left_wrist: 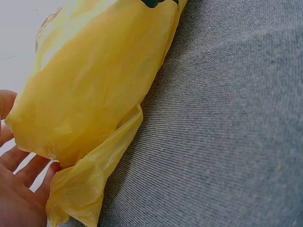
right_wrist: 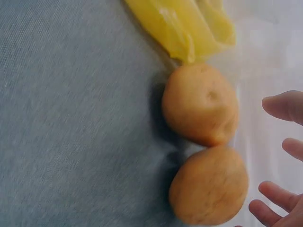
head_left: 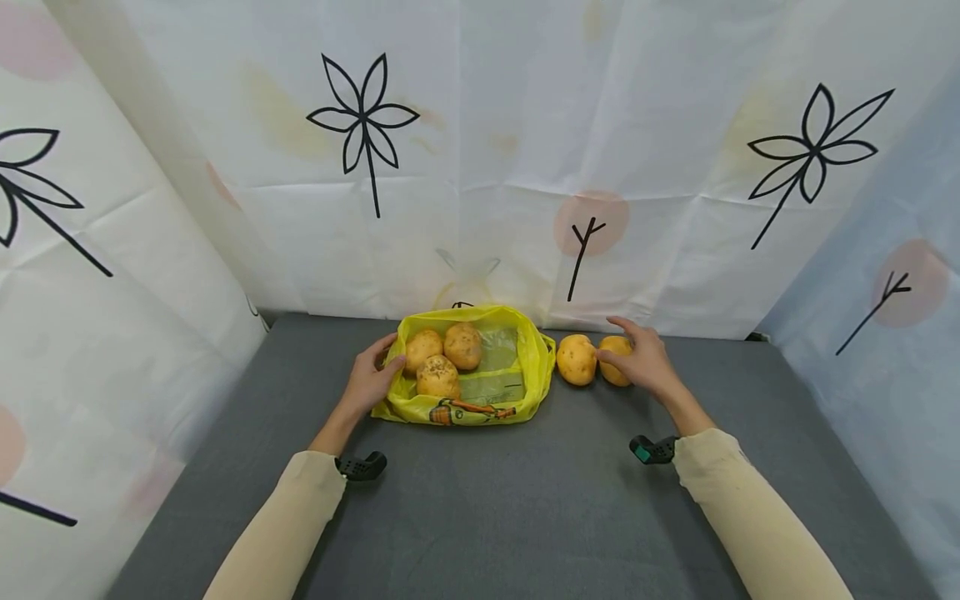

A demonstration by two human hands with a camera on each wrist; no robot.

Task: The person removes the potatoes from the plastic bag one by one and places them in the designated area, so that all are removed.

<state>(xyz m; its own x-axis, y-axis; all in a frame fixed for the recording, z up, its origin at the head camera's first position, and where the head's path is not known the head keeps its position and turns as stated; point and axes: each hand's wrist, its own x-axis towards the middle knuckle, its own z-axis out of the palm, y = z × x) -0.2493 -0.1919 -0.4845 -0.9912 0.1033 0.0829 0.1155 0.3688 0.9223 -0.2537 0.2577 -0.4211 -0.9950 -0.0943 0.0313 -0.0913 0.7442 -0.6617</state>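
A yellow plastic bag (head_left: 540, 367) lies with its mouth spread wide, and three potatoes (head_left: 462, 346) sit in its left part. My left hand (head_left: 369, 379) holds the bag's left edge, thumb at the rim and fingers along the outside; the left wrist view shows these fingers (left_wrist: 31, 170) behind the yellow film. Two more potatoes stand side by side just right of the bag, the nearer one (head_left: 577, 360) close to its edge and the other (head_left: 615, 361) partly behind my right hand (head_left: 641, 358). That hand hovers over the right potato with thumb and fingers spread, holding nothing.
A dark grey cloth (head_left: 480, 508) covers the table. Behind the bag rises a white printed curtain (head_left: 510, 250), with similar sheets on both sides. Each wrist wears a black band (head_left: 362, 467).
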